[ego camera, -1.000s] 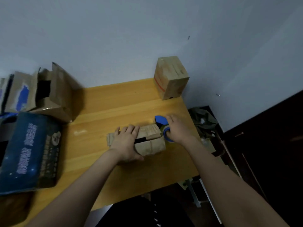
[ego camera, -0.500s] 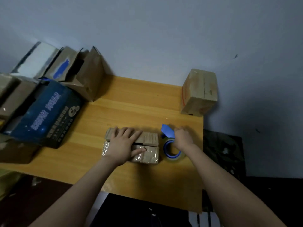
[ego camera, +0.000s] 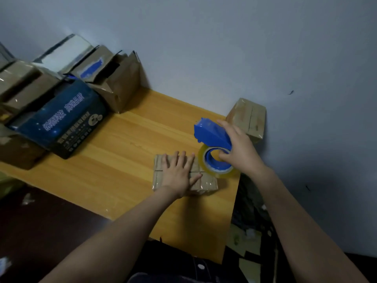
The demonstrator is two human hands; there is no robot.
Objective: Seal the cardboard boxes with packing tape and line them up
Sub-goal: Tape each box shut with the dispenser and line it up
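Note:
A small flat cardboard box [ego camera: 206,183] lies on the wooden table [ego camera: 114,160] near its right edge. My left hand [ego camera: 179,173] presses flat on the box's top, fingers spread. My right hand [ego camera: 238,152] grips a blue tape dispenser [ego camera: 212,135] that carries a clear tape roll [ego camera: 216,166]; the roll is raised at the box's right end. A sealed cardboard box [ego camera: 247,119] stands at the table's far right corner against the wall.
Open and taped cardboard boxes [ego camera: 114,78] and a dark blue printed carton [ego camera: 61,117] crowd the table's left side. The grey wall [ego camera: 204,48] runs behind. Right of the table, dark clutter [ego camera: 251,201] lies on the floor.
My right hand has lifted the dispenser off the table and tipped it up at the box's right end. The left hand stays flat on the box. The view has swung.

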